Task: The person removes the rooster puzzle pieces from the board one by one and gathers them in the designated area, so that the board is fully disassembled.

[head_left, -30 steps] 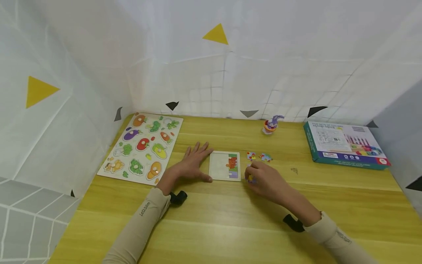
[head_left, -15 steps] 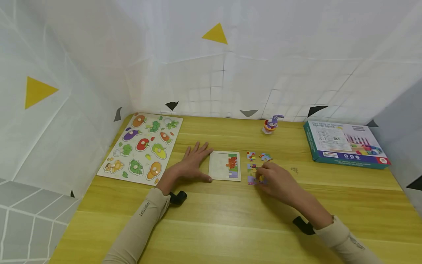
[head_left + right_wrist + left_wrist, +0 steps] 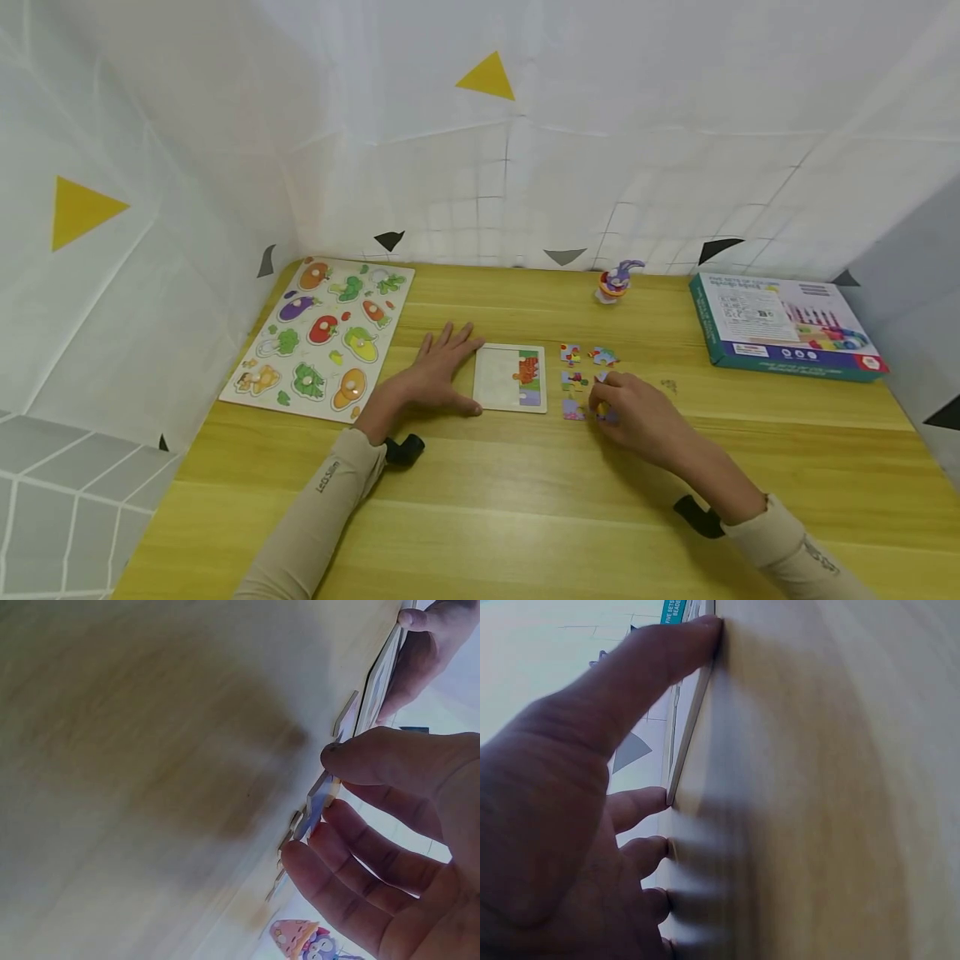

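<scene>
A small white puzzle tray (image 3: 495, 379) lies mid-table, with fitted pieces along its right side showing a red and green picture. My left hand (image 3: 435, 375) rests beside it, fingers spread, the thumb and a fingertip at the tray's left edge; the left wrist view shows the tray edge (image 3: 694, 712) between them. My right hand (image 3: 637, 417) pinches a purple and yellow jigsaw piece (image 3: 319, 796) low over the table. Left of that hand lie a pink-purple piece (image 3: 573, 409) and a green-red piece (image 3: 574, 381). Farther back are a yellow-red piece (image 3: 570, 354) and a blue-green piece (image 3: 603, 356).
A vegetable peg-puzzle board (image 3: 318, 337) lies at the left. A purple rabbit figure (image 3: 615, 283) stands at the back. To the right is a teal-sided box (image 3: 787, 325). White sheeting (image 3: 420, 167) hangs behind the table.
My right hand has moved a little to the right with the piece, uncovering the two pieces left of it. My left hand and the tray have stayed put.
</scene>
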Tool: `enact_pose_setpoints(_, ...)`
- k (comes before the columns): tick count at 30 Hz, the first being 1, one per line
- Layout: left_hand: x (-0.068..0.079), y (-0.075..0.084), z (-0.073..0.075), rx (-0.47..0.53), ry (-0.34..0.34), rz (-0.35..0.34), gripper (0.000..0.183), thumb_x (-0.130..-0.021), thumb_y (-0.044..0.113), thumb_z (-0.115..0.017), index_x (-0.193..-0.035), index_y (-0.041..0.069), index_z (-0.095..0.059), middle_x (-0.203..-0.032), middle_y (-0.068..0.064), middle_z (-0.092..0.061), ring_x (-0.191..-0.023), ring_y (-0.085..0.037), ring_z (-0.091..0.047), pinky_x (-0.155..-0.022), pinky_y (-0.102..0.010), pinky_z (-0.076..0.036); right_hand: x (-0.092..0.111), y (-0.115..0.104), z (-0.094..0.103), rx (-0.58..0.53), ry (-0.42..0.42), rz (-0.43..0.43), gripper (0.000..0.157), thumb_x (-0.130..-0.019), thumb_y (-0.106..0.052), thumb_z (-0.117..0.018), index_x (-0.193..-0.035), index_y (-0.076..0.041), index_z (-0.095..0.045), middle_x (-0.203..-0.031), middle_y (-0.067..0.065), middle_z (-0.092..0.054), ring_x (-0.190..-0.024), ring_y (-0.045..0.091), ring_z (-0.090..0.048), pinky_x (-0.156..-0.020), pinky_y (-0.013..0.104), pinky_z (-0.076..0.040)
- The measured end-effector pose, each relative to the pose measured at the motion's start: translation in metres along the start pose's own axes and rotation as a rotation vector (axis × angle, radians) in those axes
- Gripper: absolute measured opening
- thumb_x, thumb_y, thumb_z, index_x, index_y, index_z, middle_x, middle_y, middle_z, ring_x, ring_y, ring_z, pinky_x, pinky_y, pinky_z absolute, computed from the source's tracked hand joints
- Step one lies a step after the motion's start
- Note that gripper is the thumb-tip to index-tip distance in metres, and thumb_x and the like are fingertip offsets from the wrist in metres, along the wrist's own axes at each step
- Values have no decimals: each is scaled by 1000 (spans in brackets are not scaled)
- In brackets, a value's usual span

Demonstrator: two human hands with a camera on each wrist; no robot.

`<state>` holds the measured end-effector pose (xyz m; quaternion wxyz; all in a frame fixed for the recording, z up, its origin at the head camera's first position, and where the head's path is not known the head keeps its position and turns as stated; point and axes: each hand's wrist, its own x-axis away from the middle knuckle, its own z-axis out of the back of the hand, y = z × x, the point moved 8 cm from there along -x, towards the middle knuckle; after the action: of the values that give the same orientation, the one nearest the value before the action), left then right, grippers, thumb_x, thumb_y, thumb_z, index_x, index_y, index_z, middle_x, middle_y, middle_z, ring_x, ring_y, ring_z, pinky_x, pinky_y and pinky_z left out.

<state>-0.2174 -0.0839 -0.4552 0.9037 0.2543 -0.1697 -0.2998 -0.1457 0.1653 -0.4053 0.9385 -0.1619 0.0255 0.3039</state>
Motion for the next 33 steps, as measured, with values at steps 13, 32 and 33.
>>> enact_pose_setpoints(13, -1, -3, -2, 2, -5, -2, 109, -78, 53, -82, -161, 17, -22, -168, -9, 0, -151, -33, 12, -117, -55, 9, 3, 6, -2, -5, -12, -18, 21, -74, -1, -84, -85, -13, -70, -88, 2, -62, -82, 21, -60, -70, 40, -52)
enact_pose_setpoints(32, 0, -2, -1, -3, 0, -6, 110, -77, 52, -83, -161, 16, -23, -167, -10, -1, -151, -34, 11, -117, -56, 8, -1, 3, 8, -7, 45, 18, 22, -73, -5, -86, -90, -8, -71, -91, 4, -62, -83, 21, -60, -67, 38, -52)
enact_pose_setpoints(33, 0, -2, -1, -3, 0, -6, 110, -77, 52, -83, -161, 16, -23, -167, -10, -1, -151, -35, 11, -117, -56, 8, -2, 2, 9, -9, 53, 29, 23, -73, -5, -86, -90, -8, -71, -91, 4, -62, -83, 21, -60, -67, 38, -52)
